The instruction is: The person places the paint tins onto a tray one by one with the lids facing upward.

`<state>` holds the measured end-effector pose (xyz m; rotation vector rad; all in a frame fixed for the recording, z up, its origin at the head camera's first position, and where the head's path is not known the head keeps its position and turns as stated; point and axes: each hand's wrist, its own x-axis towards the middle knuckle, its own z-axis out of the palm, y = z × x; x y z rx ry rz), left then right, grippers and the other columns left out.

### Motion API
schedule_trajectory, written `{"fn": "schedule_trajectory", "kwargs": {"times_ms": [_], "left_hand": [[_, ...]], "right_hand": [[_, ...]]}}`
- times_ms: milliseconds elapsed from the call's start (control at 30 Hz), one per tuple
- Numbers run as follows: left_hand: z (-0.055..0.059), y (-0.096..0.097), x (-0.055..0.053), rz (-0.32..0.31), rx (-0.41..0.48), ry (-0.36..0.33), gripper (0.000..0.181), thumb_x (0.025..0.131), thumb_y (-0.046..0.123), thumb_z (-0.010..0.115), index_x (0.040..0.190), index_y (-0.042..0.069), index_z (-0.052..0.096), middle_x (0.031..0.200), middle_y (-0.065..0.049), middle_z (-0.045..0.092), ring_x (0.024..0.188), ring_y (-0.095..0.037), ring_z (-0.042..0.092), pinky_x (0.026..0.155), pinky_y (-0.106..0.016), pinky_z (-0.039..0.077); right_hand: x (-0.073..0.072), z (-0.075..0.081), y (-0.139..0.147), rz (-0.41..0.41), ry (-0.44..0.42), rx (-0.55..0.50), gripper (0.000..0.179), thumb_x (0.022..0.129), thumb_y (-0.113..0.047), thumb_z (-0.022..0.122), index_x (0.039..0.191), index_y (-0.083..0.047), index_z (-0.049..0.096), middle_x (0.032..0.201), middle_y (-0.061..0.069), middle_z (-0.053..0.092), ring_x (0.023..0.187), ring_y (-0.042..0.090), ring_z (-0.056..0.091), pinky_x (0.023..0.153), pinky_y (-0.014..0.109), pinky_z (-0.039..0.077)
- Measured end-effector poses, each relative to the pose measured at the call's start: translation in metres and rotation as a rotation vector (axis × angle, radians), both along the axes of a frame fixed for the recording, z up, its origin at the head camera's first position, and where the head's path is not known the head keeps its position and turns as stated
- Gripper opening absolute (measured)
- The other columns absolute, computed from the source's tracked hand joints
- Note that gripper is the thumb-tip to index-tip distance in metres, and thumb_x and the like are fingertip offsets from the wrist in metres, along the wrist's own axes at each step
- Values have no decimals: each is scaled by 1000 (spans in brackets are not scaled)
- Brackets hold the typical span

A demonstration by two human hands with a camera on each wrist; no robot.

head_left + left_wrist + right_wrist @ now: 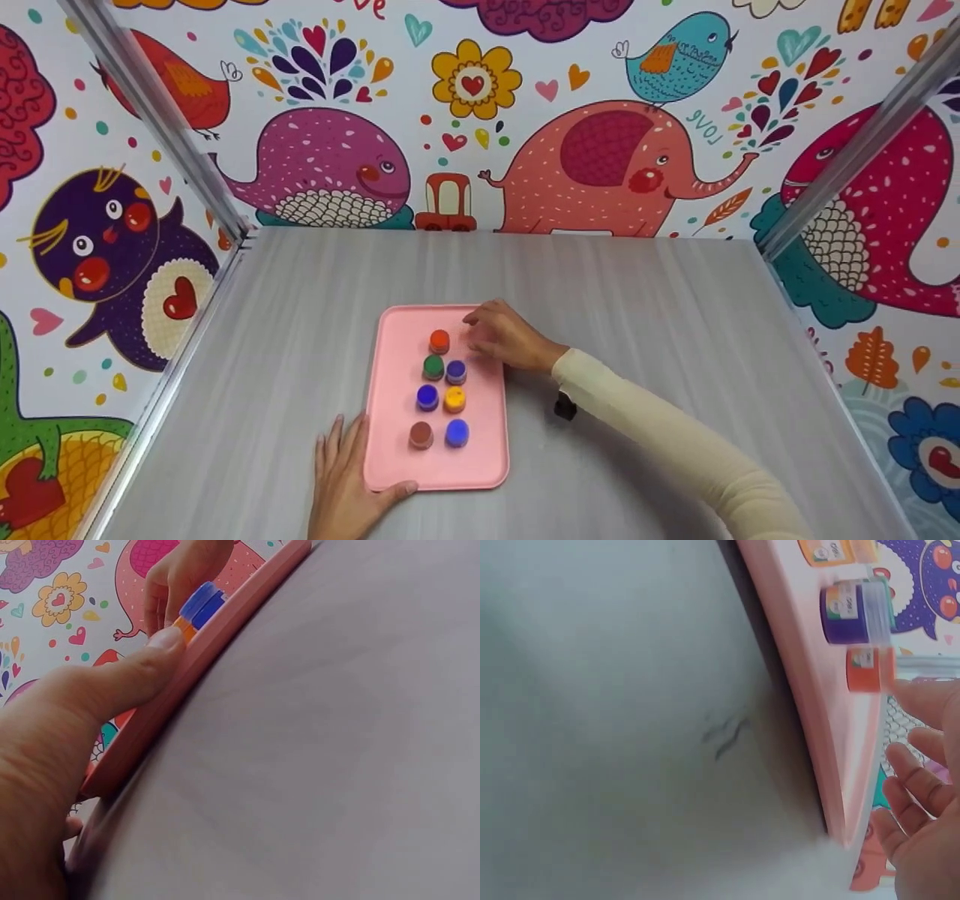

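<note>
A pink tray point(394, 375) lies on the table, with several small paint jars standing on it in two uneven columns. The orange-red jar point(439, 342) is farthest back; a green jar point(433, 367) and a purple jar point(456, 372) come after it. Nearer are a dark blue jar point(427, 397), a yellow jar point(455, 399), a brown jar point(421, 435) and a blue jar point(457, 433). My left hand point(345, 480) rests at the tray's near left corner, fingers extended along its side, thumb at the front rim. Over the far right corner hovers my right hand point(510, 337), fingers loosely bent, holding nothing, beside the orange-red jar.
The grey wood-grain table point(285, 300) surrounds the tray. Walls printed with cartoon animals point(600, 172) stand at the back and both sides, with metal posts point(172, 135) at the corners. A small black object point(565, 406) shows under the right sleeve near the wrist.
</note>
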<state>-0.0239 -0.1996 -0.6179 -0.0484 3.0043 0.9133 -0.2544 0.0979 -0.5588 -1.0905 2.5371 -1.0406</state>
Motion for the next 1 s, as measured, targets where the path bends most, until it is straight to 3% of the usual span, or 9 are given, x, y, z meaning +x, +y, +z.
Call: {"fn": "schedule_trajectory", "kwargs": {"times_ms": [333, 733, 1000], "left_hand": [[7, 0, -2, 16, -28, -114, 144, 73, 91, 78, 172, -2, 28, 174, -28, 33, 163, -58, 11, 131, -75, -5], [7, -1, -1, 5, -16, -99, 144, 73, 89, 80, 170, -4, 29, 172, -30, 35, 162, -58, 10, 131, -76, -6], [8, 3, -4, 11, -24, -146, 145, 73, 90, 78, 171, -4, 27, 173, -31, 31, 162, -57, 7, 130, -76, -9]], "right_hand": [[13, 7, 53, -56, 59, -32, 43, 101, -14, 83, 140, 0, 71, 134, 17, 70, 130, 28, 57, 115, 51, 54], [33, 10, 105, -137, 45, -53, 38, 101, -11, 81, 135, 4, 71, 130, 21, 70, 129, 33, 57, 112, 56, 53], [52, 5, 141, -205, 32, -64, 36, 101, -13, 82, 132, 4, 73, 129, 19, 72, 130, 33, 58, 113, 55, 52]]}}
